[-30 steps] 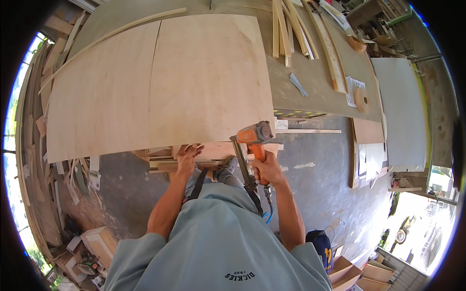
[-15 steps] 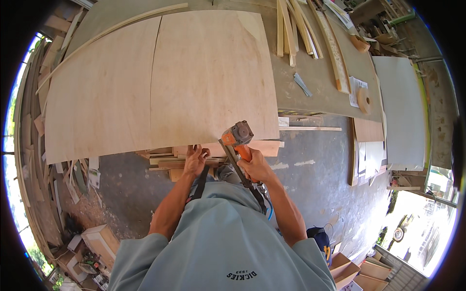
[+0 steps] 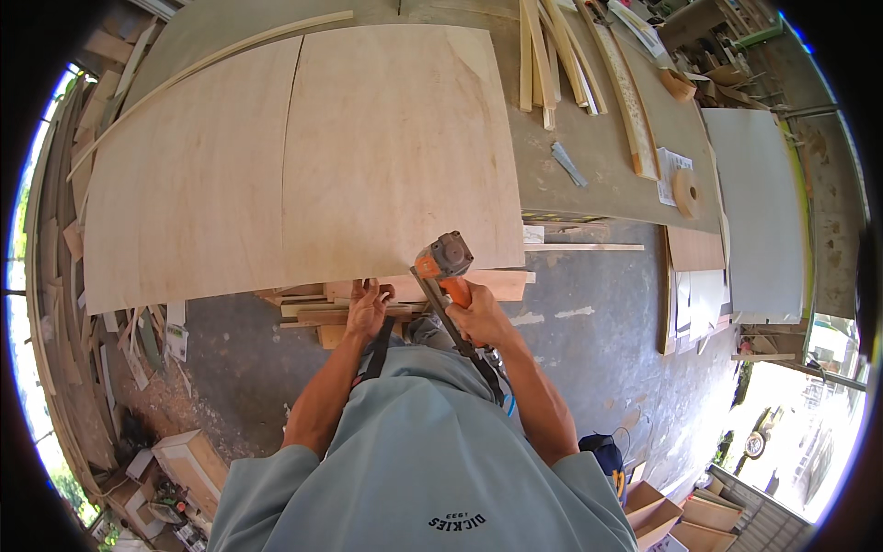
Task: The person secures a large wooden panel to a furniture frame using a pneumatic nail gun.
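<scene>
My right hand (image 3: 480, 317) is wrapped round the orange grip of a nail gun (image 3: 447, 254). Its grey and orange head rests at or just above the front edge of a large plywood panel (image 3: 395, 147), and its long magazine slants back toward my body. To the left of the tool, my left hand (image 3: 368, 308) has its fingers bent up against the panel's front edge, gripping there; the fingertips are partly hidden. A seam (image 3: 287, 138) runs across the plywood from back to front.
Wood strips (image 3: 552, 55) and a tape roll (image 3: 686, 191) lie on the workbench (image 3: 607, 184) at right. Stacked boards (image 3: 322, 313) sit low beneath the panel's front. Scrap timber (image 3: 55, 276) leans along the left. Cardboard boxes (image 3: 648, 511) stand behind at right.
The view has shifted slightly, so the panel and bench sit a little lower and to the left. Both hands and the nail gun keep nearly the same place at the panel edge.
</scene>
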